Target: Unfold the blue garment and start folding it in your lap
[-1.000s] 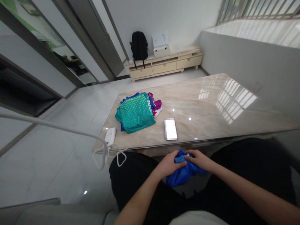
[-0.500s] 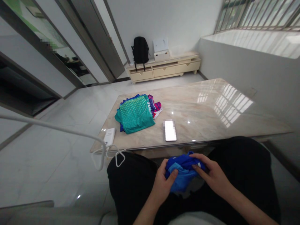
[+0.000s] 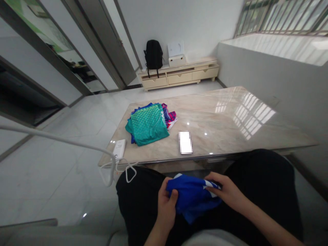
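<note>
Over my lap hangs a blue garment (image 3: 193,194) with white markings, partly spread between my hands; its exact kind is unclear. My left hand (image 3: 167,201) grips its left edge, thumb on top. On the other side my right hand (image 3: 224,189) pinches the upper right corner, where a white patch with dark lettering shows. Beyond, on the marble-topped table (image 3: 215,119), lies a stack of folded clothes, with a green patterned shirt (image 3: 148,124) uppermost. Blue, red and white fabric sticks out from beneath it.
A blurred-out white phone-shaped object (image 3: 185,142) lies near the table's front edge. At the left corner sits a white power bank (image 3: 119,149) with a white cable (image 3: 77,143). A black backpack (image 3: 153,56) and a white box (image 3: 176,60) stand on a low cabinet (image 3: 179,78).
The bundled garment has opened out between my hands, and the lighter blue part no longer shows. My left hand has moved left, drawing the cloth wider.
</note>
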`<state>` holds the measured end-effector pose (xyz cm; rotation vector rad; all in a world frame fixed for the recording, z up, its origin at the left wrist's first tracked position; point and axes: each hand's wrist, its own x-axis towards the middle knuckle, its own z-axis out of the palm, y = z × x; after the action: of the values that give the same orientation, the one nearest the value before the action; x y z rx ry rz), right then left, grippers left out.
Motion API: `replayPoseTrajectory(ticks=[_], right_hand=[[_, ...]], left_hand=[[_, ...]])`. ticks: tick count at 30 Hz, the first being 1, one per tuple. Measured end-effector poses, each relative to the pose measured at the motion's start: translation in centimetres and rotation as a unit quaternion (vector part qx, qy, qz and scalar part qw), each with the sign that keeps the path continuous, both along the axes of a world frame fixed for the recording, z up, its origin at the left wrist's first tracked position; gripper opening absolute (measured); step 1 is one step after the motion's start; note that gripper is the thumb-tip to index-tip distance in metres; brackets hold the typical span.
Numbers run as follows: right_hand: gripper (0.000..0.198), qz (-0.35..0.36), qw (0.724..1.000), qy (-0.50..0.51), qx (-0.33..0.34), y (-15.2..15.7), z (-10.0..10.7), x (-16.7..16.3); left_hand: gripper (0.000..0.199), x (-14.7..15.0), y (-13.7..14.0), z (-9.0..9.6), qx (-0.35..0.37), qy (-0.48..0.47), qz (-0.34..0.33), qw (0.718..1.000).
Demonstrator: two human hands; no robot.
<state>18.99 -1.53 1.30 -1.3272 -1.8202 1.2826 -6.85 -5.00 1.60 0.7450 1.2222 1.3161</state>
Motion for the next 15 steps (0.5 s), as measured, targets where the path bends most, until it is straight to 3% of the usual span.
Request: replayPoseTrajectory(ticks=[4, 8, 13, 15], right_hand=[[0.032, 0.052, 0.995, 0.051, -0.068, -0.8, 1.2, -0.3], [0.060, 0.064, 0.980, 0.148, -0.113, -1.0, 1.8, -1.2], [0.036, 0.065, 0.976, 0.169, -0.120, 0.6, 1.8, -1.8], [0.028, 0.051, 0.971, 0.202, -0.119, 1.6, 2.1, -1.5]], left_hand=[[0.054, -0.5, -0.1, 0.1, 0.007, 0.021, 0.002, 1.000], [0.033, -0.5, 0.3, 1.3, 0.109, 0.152, -0.110, 0.976], [0.039, -0.2, 0.9, 1.5, 0.115, 0.202, -0.201, 0.952], [0.062, 0.0, 1.5, 1.1, 0.104, 0.136, -0.234, 0.957]])
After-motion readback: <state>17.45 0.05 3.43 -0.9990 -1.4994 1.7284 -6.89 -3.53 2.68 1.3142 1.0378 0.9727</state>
